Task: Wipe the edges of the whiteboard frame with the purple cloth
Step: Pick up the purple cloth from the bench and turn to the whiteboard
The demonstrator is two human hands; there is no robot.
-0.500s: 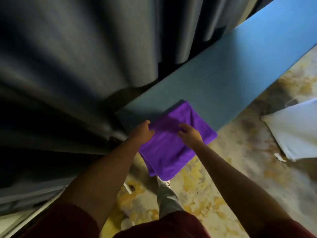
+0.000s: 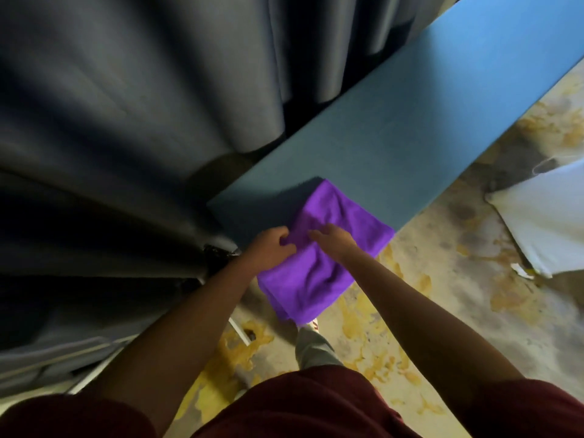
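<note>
Right now your left hand [image 2: 271,248] is curled shut, pinching a bunch of the purple cloth [image 2: 319,248] at its near-left side, while your right hand [image 2: 335,240] lies across the middle with its fingers bent into a fold of the fabric, gripping it too. The cloth is soft, plush and creased; its far half lies on the near end of the blue panel [image 2: 410,128], and the rest hangs off toward the floor [image 2: 442,311].

You look to be preparing the cloth, not wiping. No whiteboard frame is identifiable, unless the blue panel belongs to it, which I cannot tell, so the edge wiping seems yet to be done.

The panel is flat, matte and straight-edged. Dark curtains [image 2: 142,121] fall in heavy folds behind it. The floor is pale, blotched with yellow.
</note>
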